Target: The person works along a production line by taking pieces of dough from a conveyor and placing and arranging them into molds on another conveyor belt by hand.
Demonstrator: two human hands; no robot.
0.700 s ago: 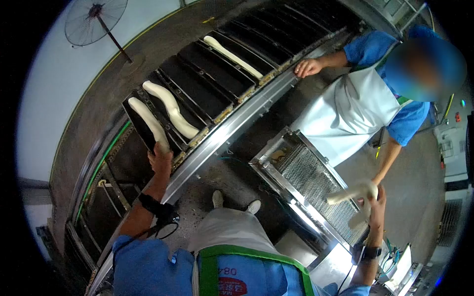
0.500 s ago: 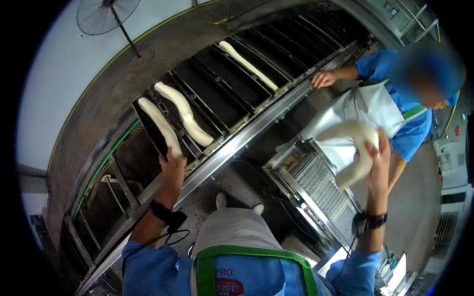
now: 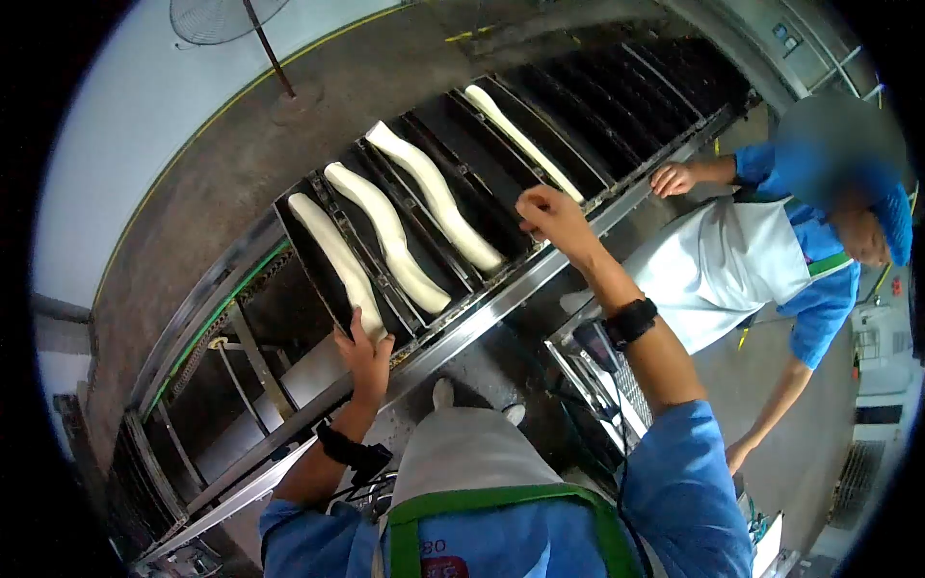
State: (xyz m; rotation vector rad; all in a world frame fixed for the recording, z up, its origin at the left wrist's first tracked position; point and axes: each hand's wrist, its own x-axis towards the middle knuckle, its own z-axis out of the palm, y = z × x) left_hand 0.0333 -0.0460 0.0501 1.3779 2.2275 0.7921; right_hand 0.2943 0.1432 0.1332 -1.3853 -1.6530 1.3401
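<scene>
Four long pale dough strips lie in separate black trays. My left hand (image 3: 366,356) touches the near end of the leftmost strip (image 3: 337,257) at the tray's edge, fingers apart. Beside it is a second, wavy strip (image 3: 388,236), then a third strip (image 3: 436,197). A thinner strip (image 3: 525,144) lies further right. My right hand (image 3: 557,220) is over the near edge of the trays, between the third and the thin strip. Its fingers are curled, and I cannot make out anything in them.
A co-worker in a white apron (image 3: 699,275) stands at the right, one hand (image 3: 673,179) on the metal rail (image 3: 482,320). A perforated metal surface (image 3: 631,393) is partly hidden behind my right arm. A fan (image 3: 226,17) stands at the upper left.
My right hand has moved left from over the perforated surface to the trays and no longer holds the dough strip. A third wavy strip now lies there. The view has shifted.
</scene>
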